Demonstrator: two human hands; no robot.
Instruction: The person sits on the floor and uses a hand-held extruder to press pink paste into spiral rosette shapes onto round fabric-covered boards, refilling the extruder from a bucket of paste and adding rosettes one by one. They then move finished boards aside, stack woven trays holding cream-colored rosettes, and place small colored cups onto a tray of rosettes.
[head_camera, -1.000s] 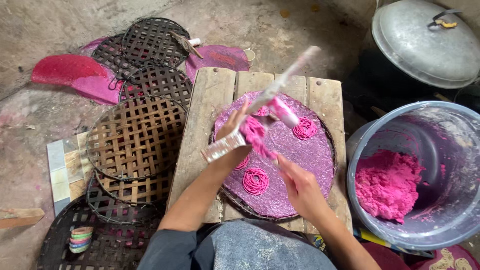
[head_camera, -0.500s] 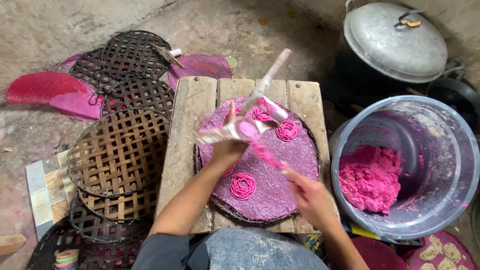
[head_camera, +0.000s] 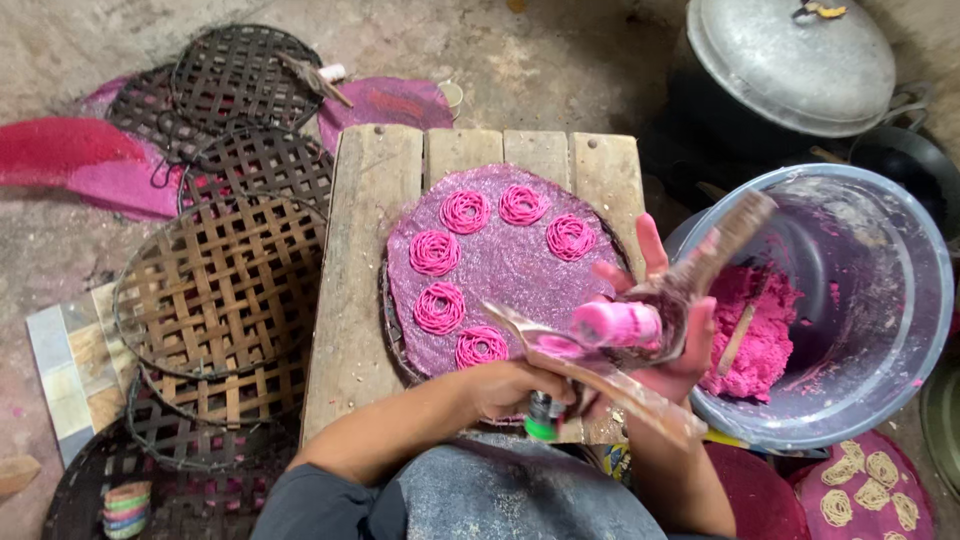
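A round tray covered in purple cloth (head_camera: 510, 265) lies on a wooden slat table (head_camera: 365, 250) and carries several pink noodle spirals (head_camera: 438, 308). My left hand (head_camera: 515, 388) grips the lower handles of a metal noodle press (head_camera: 690, 275) at the tray's near edge. Under the press body my right hand (head_camera: 672, 340) cups it with fingers partly spread, beside the bucket. A lump of pink dough (head_camera: 615, 323) sticks out of the press. The press's long handle points up over a grey plastic bucket (head_camera: 905, 260) holding pink dough (head_camera: 765, 330).
Stacked woven bamboo trays (head_camera: 215, 285) lie left of the table, with more (head_camera: 245, 75) behind. Pink cloths (head_camera: 65, 155) lie on the floor at far left. A big pot with a metal lid (head_camera: 790, 60) stands at back right. A mat with pale noodle spirals (head_camera: 870, 490) sits at bottom right.
The press was over the tray, squeezing out a spiral. Both hands have now brought it back to the near right edge beside the bucket, with a dough lump showing.
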